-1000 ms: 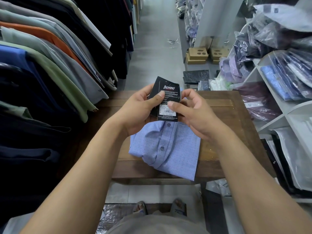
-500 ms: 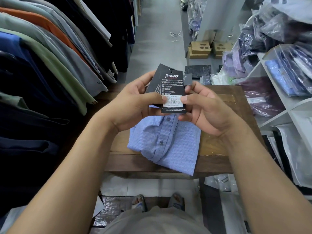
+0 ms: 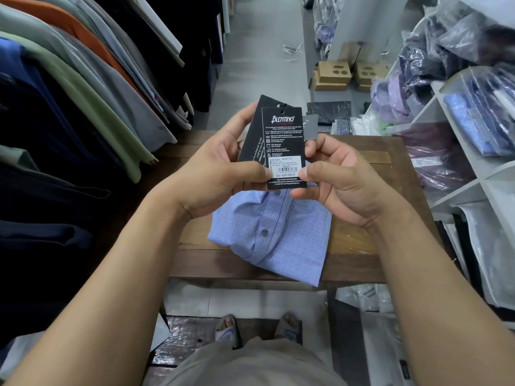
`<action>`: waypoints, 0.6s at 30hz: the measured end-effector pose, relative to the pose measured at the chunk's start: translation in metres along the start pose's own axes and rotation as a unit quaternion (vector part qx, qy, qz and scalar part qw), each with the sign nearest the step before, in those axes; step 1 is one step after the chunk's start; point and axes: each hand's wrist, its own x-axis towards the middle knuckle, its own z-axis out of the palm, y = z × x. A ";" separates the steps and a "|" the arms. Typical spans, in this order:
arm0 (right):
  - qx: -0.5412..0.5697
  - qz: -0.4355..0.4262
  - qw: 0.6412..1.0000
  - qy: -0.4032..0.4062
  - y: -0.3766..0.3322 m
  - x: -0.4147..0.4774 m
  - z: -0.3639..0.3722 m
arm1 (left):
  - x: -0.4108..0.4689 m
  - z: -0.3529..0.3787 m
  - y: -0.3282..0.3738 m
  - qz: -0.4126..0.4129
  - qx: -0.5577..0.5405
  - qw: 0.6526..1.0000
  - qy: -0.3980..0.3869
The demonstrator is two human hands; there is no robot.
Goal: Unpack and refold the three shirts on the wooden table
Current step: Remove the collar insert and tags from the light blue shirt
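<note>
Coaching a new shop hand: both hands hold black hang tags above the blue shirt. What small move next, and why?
Probably lay the hang tags down on the blue shirt and grip the shirt instead: left hand and right hand both pinch only the tags, while the shirt lies folded on the wooden table.

The black hang tag [image 3: 282, 140] reads "BLENTINO" in white at its top; its white sticker [image 3: 283, 168] shows a price, seemingly "Giá 425 000 đ". The smaller care lines are too fine to read.
</note>
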 end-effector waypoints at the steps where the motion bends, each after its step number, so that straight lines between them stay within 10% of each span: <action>1: 0.000 -0.001 1.000 0.002 0.000 0.000 0.000 | 0.000 0.000 0.000 0.001 -0.001 1.000 0.001; 18: 0.028 -0.021 0.998 0.049 0.003 0.005 0.006 | 0.003 0.000 -0.002 0.003 -0.025 0.997 0.068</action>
